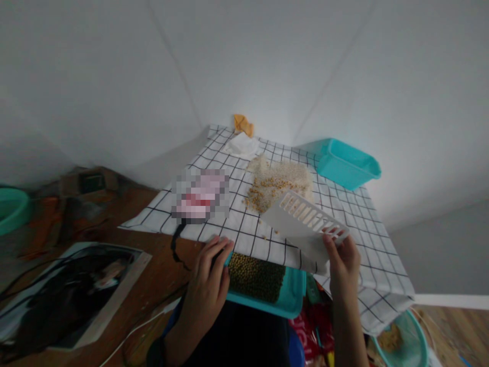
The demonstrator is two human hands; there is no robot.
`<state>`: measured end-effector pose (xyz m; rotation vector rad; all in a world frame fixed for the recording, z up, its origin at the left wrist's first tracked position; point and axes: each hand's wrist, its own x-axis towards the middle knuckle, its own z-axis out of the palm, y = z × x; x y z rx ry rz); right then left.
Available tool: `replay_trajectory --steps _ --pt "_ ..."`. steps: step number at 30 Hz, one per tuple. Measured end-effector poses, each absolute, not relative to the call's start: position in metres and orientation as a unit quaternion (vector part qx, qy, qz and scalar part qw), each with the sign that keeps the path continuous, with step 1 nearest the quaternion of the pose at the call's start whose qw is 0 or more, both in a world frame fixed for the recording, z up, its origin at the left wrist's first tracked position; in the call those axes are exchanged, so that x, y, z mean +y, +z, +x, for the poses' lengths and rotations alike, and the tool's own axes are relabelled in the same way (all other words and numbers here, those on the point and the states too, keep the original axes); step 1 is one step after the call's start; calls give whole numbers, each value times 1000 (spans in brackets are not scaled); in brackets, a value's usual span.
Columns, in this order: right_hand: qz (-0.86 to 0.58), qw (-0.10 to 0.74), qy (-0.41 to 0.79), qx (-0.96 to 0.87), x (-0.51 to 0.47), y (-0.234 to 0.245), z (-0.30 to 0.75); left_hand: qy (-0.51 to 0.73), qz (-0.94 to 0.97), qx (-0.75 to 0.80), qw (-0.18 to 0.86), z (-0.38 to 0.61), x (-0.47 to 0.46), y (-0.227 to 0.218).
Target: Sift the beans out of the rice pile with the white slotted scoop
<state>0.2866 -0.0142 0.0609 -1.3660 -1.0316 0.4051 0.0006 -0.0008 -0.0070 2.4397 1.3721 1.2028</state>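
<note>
My right hand grips a white plastic panel with a row of slots along its upper edge, some fingers showing through the slots. The panel stands tilted over the near side of the table. Beyond it lies a spread of pale grains mixed with yellow beans. My left hand is closed over the left end of a teal tray, its fingertips by the table edge. Inside the tray are yellow beans and dark green beans. The tray is held at my lap, partly beneath the table edge.
A black-and-white checked cloth covers the table. On it stand a teal basin at the right, a blurred pink object at the left, a white tissue and a yellow cloth at the back. A lined bin stands below right.
</note>
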Motion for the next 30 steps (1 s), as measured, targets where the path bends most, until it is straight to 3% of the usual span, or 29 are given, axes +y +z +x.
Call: replay_trajectory --steps 21,30 --pt "-595 591 257 -480 -21 61 288 391 798 457 42 0 0 -9" --pt "-563 697 131 -424 13 70 323 395 795 458 45 -1 -1 -6"
